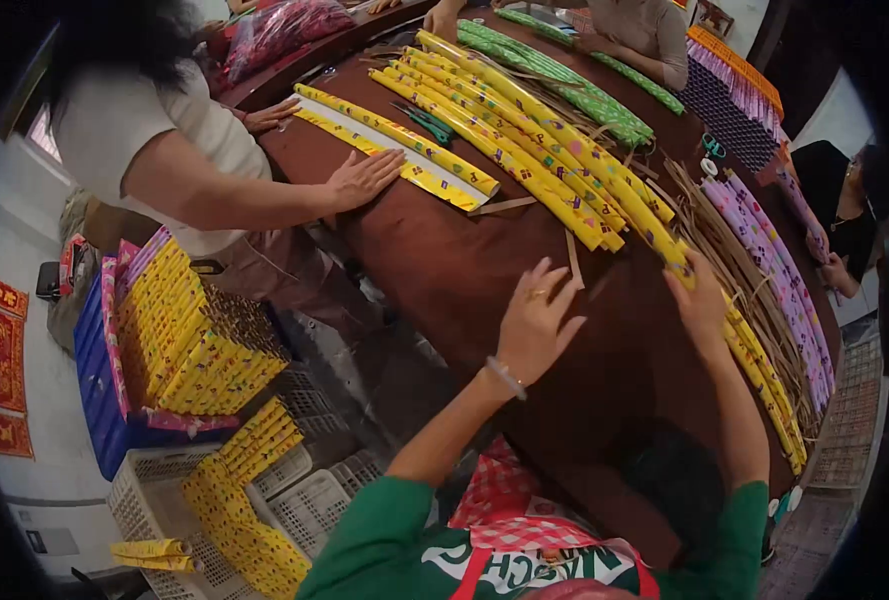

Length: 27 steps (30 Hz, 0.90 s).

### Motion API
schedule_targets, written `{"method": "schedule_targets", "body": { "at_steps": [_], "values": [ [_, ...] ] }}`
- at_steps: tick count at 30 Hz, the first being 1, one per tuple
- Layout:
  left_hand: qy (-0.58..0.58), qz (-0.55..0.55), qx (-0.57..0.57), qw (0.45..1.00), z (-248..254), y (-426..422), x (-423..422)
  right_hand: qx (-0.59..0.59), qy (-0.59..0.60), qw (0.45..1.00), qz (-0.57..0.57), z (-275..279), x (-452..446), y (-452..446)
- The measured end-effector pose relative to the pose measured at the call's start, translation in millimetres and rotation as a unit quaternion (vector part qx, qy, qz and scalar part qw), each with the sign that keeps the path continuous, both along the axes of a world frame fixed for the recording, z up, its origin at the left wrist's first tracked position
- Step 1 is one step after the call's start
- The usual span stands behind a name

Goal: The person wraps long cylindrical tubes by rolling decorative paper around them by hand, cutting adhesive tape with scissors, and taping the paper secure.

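My left hand [537, 322], with a ring and a bracelet, is raised over the brown table [424, 270], its fingers apart and nothing in it. My right hand [699, 300] is at a long yellow patterned roll [740, 340] near the right side of the table; its fingers curve against the roll. Beyond my hands lies a bundle of yellow patterned rolls [524, 130]. Brown strips [709, 225] lie alongside, with purple rolls [776, 265] to their right.
A co-worker's hand [366, 178] presses yellow paper [444, 187] flat on the left. Green-handled scissors [429, 122] and green rolls [564, 80] lie farther back. Other people stand around the table. Stacked yellow rolls [189, 335] and white crates [154, 490] are at lower left.
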<state>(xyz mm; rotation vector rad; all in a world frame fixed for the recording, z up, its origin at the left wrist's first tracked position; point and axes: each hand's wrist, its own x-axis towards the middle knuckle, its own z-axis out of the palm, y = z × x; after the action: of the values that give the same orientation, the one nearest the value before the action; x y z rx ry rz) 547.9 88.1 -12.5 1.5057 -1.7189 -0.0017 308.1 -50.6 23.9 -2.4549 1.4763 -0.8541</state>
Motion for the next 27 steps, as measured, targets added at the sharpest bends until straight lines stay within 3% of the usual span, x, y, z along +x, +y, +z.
{"method": "schedule_targets", "body": {
  "at_steps": [2, 4, 6, 11, 18, 27],
  "values": [
    [0.008, 0.094, 0.071, 0.993, -35, 24, 16, 0.052, 0.008, 0.999, -0.003, -9, 44, -29],
    [-0.016, 0.176, 0.112, 0.978, -67, 36, 28, -0.038, 0.029, 0.999, 0.004, -33, 80, -55],
    [-0.050, 0.196, 0.134, 0.970, -71, 38, 29, -0.039, 0.030, 0.999, 0.020, -28, 114, -58],
    [-0.010, 0.198, 0.151, 0.969, -65, 35, 28, -0.081, 0.025, 0.995, 0.050, -43, 128, -57],
    [-0.007, 0.198, 0.151, 0.969, -63, 34, 28, 0.008, 0.041, 0.999, -0.034, -49, 122, -68],
    [-0.015, 0.198, 0.151, 0.968, -66, 35, 29, -0.071, 0.068, 0.994, -0.042, -56, 161, -76]
  ]
}}
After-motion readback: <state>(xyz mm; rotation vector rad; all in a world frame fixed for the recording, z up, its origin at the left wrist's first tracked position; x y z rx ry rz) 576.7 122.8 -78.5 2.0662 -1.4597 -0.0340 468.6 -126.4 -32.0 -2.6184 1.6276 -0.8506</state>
